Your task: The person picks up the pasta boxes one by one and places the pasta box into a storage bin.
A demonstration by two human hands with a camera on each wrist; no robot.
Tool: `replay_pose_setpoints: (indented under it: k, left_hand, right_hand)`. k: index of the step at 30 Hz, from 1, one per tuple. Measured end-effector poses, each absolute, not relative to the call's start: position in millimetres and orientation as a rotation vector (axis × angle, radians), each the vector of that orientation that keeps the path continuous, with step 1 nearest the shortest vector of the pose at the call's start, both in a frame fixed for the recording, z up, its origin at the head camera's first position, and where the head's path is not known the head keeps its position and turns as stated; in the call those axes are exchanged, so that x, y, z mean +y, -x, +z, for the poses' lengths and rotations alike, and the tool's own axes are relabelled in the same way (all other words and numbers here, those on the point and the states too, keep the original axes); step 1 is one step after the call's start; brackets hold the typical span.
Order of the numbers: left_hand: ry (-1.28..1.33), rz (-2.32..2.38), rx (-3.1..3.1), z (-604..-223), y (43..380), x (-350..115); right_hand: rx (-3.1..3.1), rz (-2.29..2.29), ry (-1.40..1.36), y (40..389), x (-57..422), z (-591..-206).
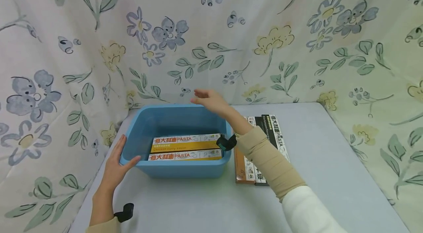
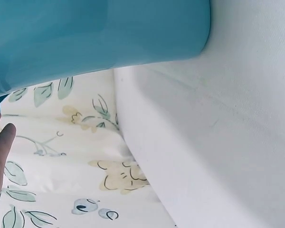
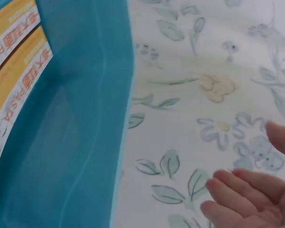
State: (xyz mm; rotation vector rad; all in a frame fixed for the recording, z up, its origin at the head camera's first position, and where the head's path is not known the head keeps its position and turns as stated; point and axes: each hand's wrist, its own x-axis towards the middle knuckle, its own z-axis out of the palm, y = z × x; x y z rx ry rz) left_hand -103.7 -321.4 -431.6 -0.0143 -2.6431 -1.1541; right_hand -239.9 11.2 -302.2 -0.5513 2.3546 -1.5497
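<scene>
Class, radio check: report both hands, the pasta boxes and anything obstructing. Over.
Left hand at left side of blue bin. Right hand empty, in the air. Two pasta boxes visible inside; more boxes outside, partly hidden by right forearm.

Right arm: a plain white sleeve section (image 1: 310,211) covers the upper visible portion; a tan sleeve section (image 1: 272,163), creased crosswise, continues toward the wrist. A small black wrist device (image 1: 226,142) bearing a green patch sits beyond its edge. Left arm: a tan cuff (image 1: 105,226) shows at the frame's lower border, with a black, bent-shaped fitting (image 1: 124,212) beside it. Left hand (image 1: 115,168) and right hand (image 1: 213,101): bare.
</scene>
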Motion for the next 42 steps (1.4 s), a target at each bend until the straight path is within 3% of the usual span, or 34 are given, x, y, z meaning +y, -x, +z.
replay_pose_setpoints:
  k: [10, 17, 24, 36, 42]
  left_hand:
    - [0.016, -1.148, -2.641, -432, 104, -321]
    - [0.036, -1.162, -2.624, -432, 104, -320]
    - [0.048, -1.161, -2.614, -434, 104, -320]
    - [0.019, -1.159, -2.609, -431, 101, -321]
    - [-0.006, -1.176, -2.637, -432, 102, -319]
  right_hand:
    - [2.289, -2.083, 0.336, 209, 49, -323]
    - [2.278, -2.298, 0.333, 179, 68, -347]
    - [2.369, -2.305, 0.239, 146, 104, -375]
    - [2.38, -2.36, -0.297, 104, 164, -428]
    - [2.571, -2.155, -0.486, 89, 181, -455]
